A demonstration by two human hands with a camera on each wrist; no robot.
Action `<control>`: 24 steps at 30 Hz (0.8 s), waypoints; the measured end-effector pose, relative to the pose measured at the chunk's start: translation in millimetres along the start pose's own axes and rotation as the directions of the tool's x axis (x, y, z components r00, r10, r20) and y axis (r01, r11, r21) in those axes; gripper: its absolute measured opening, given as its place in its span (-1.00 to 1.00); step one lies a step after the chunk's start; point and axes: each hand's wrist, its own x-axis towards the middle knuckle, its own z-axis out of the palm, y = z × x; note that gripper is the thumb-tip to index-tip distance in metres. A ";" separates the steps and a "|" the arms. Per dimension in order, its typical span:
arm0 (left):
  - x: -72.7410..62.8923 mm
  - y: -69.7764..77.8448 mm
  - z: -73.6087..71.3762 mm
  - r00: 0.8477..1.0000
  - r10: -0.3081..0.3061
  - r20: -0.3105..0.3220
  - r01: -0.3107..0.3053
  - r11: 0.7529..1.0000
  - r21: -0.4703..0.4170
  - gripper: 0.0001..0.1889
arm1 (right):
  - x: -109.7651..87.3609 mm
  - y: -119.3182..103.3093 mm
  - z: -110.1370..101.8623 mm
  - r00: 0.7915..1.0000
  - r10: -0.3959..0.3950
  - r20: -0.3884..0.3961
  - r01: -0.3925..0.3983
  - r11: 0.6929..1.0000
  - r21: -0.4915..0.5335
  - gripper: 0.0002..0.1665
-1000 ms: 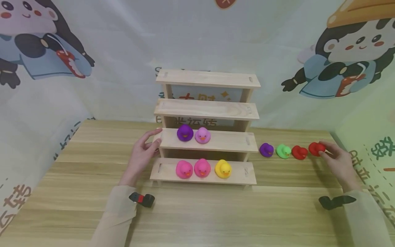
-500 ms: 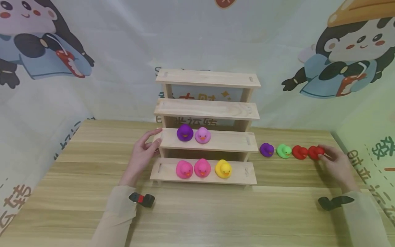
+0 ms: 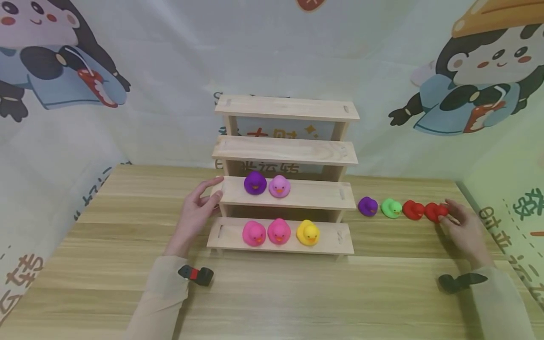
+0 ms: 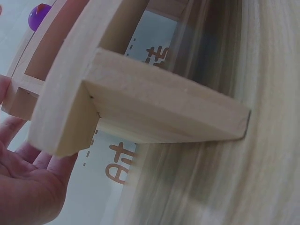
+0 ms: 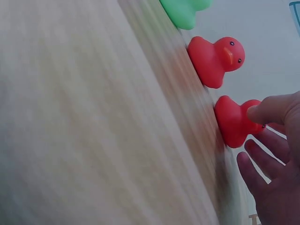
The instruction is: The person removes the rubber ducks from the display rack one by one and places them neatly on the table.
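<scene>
At the right end of a row on the table, my right hand (image 3: 465, 231) pinches a red rubber duck (image 5: 232, 122) by its head, between thumb and index finger; its other fingers spread out loosely. A second red duck (image 3: 413, 210) sits right beside it, then a green duck (image 3: 391, 208) and a purple duck (image 3: 367, 206). My left hand (image 3: 196, 213) holds the left end of a stepped wooden shelf (image 3: 316, 194), thumb at the front edge and index finger on top. In the left wrist view, more fingers (image 4: 58, 171) curl beneath the board.
The shelf's bottom step bears two pink ducks (image 3: 279, 231) and a yellow duck (image 3: 308, 232). Above them sit a dark purple duck (image 3: 255, 182) and a lilac duck (image 3: 279, 186). A printed cloth (image 3: 178, 85) hangs behind the wood-grain table (image 3: 272, 297).
My right hand has moved slightly left and toward me, bringing the red duck down beside the other red one. The left hand and the shelf stay put.
</scene>
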 end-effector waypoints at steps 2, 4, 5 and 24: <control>-0.1 -0.4 0.0 1.000 0.000 0.000 0.000 1.000 0.001 -0.57 | -1.1 0.5 -1.2 1.000 0.001 -0.016 0.000 0.999 0.052 -0.36; 0.0 -0.7 0.0 1.000 0.001 -0.001 -0.001 1.000 0.004 -0.57 | -2.0 0.1 -2.7 0.999 0.004 -0.042 0.000 0.995 0.097 -0.34; 0.0 -0.8 0.0 1.000 0.001 -0.002 -0.001 1.000 0.005 -0.57 | -2.7 -1.0 -3.7 0.999 0.004 -0.051 0.002 0.995 0.102 -0.34; 1.0 -1.2 0.3 1.000 0.005 0.002 -0.005 1.000 -0.023 -0.57 | 1.1 -52.1 11.7 0.957 -0.255 -0.134 0.276 0.947 0.163 -0.40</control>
